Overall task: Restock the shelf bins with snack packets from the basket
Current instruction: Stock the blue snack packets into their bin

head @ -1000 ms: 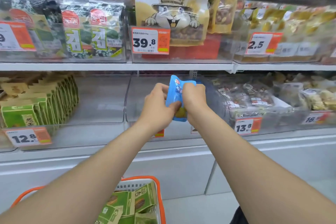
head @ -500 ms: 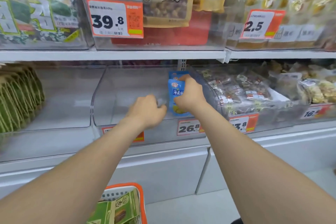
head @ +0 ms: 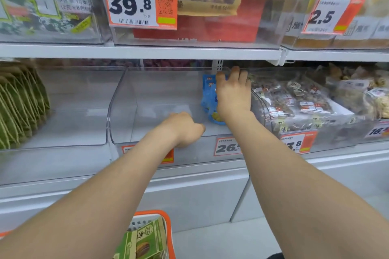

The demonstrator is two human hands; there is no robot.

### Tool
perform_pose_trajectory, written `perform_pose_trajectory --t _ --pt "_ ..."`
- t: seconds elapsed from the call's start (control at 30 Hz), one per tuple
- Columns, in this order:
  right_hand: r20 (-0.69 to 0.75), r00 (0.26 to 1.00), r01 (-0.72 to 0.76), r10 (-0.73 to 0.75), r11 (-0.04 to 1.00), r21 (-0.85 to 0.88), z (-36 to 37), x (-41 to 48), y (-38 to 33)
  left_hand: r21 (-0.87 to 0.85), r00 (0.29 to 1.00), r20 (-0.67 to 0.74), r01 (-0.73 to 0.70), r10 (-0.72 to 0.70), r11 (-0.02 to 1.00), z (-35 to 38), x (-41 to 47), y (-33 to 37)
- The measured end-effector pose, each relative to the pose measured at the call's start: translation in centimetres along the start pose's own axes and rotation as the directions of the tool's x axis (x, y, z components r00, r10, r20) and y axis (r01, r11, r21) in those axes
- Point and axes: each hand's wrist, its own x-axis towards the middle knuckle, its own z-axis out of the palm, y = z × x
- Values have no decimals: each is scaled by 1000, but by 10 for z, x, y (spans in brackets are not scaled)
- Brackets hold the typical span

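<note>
Store shelf (head: 147, 51) carrying a row of clear bins, seen from the head camera. The middle bin (head: 117, 99) is standing almost bare. At its 9 o'clock a neighbouring bin is holding upright green packs (head: 21, 107), and at its 3 o'clock another is holding mixed clear-wrapped snacks (head: 294, 101).

A second ago both hands were gripping the blue packets (head: 207, 99) in front of the bin. The left hand has since let go, and the right hand alone has carried them inside. The packets are now standing upright at the bin's 3 o'clock wall, roughly halfway back. This placement therefore appears nearly complete, with only the release remaining.

The right hand (head: 232, 96) is holding the packets. Its fingers are nearly straight and pointing to 12 o'clock, and its thumb is lying across their upper face, so the grip looks slack. The left hand (head: 185, 129) is hovering loosely curled and holding nothing at the bin's front lip, toward 6 o'clock. Whether it is touching the lip cannot be told.

The basket (head: 166, 216) is sitting at the view's 6 o'clock. Green packets (head: 145, 239) are waiting in it, so more restocking appears to remain.
</note>
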Motion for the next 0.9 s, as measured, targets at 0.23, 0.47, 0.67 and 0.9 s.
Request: perform_pose_trajectory --t 0.23,0.47,0.67,0.9 --pt "251 966 -88 61 991 97 -17 -5 -18 9 999 -26 -37 37 999 1 -2 -1" --pt "704 696 -396 140 893 213 -1 -7 -18 53 997 -66 -43 46 998 4 -1 -2" --pt "747 663 -366 42 889 275 7 -5 -14 42 992 -115 -50 55 998 5 -1 -2" --pt "708 706 -333 22 893 303 2 -6 -11 16 962 -257 -86 87 996 6 -8 0"
